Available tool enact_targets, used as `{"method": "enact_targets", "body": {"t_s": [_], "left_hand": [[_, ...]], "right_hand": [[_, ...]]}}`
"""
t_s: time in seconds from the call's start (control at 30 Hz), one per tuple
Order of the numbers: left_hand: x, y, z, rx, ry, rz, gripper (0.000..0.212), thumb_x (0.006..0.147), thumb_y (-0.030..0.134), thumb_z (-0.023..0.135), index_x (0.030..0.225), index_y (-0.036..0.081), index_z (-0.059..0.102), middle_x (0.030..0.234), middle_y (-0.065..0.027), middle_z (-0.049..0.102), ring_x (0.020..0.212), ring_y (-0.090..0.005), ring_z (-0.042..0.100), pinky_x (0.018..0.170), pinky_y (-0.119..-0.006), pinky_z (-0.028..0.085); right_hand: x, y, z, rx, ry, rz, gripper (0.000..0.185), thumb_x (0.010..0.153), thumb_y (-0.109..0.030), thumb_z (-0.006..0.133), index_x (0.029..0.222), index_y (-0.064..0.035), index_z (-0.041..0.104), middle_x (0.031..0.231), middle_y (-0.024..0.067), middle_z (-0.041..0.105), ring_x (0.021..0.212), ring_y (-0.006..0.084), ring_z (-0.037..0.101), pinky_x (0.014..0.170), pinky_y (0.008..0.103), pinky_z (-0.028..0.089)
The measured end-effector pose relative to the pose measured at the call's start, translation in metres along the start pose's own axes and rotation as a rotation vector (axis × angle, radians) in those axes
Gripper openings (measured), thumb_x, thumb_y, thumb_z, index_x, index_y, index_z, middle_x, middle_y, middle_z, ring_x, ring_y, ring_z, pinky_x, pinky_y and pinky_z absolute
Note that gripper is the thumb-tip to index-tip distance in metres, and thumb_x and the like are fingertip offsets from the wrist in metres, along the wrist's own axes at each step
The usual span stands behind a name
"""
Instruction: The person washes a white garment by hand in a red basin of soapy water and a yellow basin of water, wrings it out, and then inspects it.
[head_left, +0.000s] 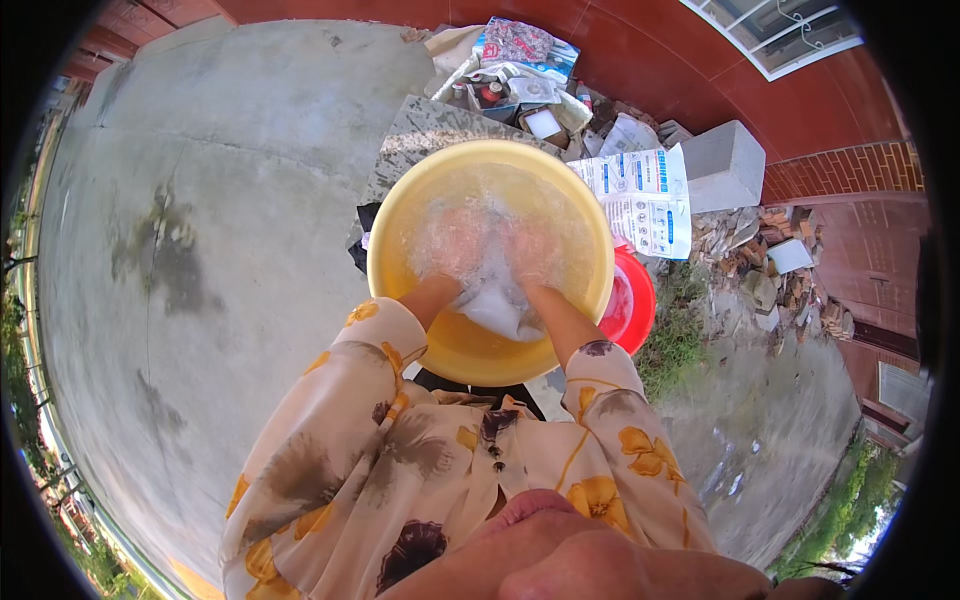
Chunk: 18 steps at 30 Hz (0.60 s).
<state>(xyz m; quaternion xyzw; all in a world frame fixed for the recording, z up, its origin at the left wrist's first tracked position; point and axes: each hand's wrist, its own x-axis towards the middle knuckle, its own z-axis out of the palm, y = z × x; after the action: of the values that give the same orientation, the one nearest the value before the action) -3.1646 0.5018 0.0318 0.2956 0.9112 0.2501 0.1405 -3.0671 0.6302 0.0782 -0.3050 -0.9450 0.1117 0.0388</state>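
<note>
Before me a round yellow plastic basin (379, 217) holds rippling, sudsy water. My left hand (459, 241) is under the water left of the middle, and my right hand (531, 247) is under it on the right. A white cloth (495, 309) lies in the water between and below the hands, with part of it near the basin's lower side. Ripples and suds blur the fingers, so whether either hand grips the cloth cannot be made out.
A red plastic basin (643, 300) stands partly beneath the yellow one at right. Beyond are a printed white bag (649, 199), a pale block (724, 165), a stone slab (409, 139), piled boxes and bottles (517, 82), and broken bricks (780, 225). Dark fabric (360, 236) shows at left.
</note>
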Motion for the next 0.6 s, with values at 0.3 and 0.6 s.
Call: {"method": "enact_targets", "body": {"t_s": [0.3,0.6], "left_hand": [[0.020,0.043,-0.090,-0.312,0.053,0.023,0.046,0.092,0.047,0.062,0.102,0.004,0.072,0.098,-0.0189,0.071,0.094,-0.0337,0.068,0.087,-0.044,0.051],[-0.031,0.070,-0.179,-0.605,0.162,0.369,0.031,0.084,0.025,0.076,0.102,0.003,0.063,0.093,-0.0093,0.067,0.087,-0.0202,0.065,0.078,-0.034,0.051]], "right_hand": [[0.012,0.016,-0.052,0.839,-0.126,0.241,0.037,0.092,-0.037,0.056,0.090,-0.0045,0.073,0.076,0.0099,0.067,0.074,0.0231,0.064,0.071,0.0377,0.048],[-0.059,0.035,-0.151,1.163,0.050,0.060,0.025,0.084,-0.015,0.071,0.069,-0.0023,0.055,0.067,-0.0035,0.048,0.066,0.0085,0.044,0.057,0.0276,0.036]]}}
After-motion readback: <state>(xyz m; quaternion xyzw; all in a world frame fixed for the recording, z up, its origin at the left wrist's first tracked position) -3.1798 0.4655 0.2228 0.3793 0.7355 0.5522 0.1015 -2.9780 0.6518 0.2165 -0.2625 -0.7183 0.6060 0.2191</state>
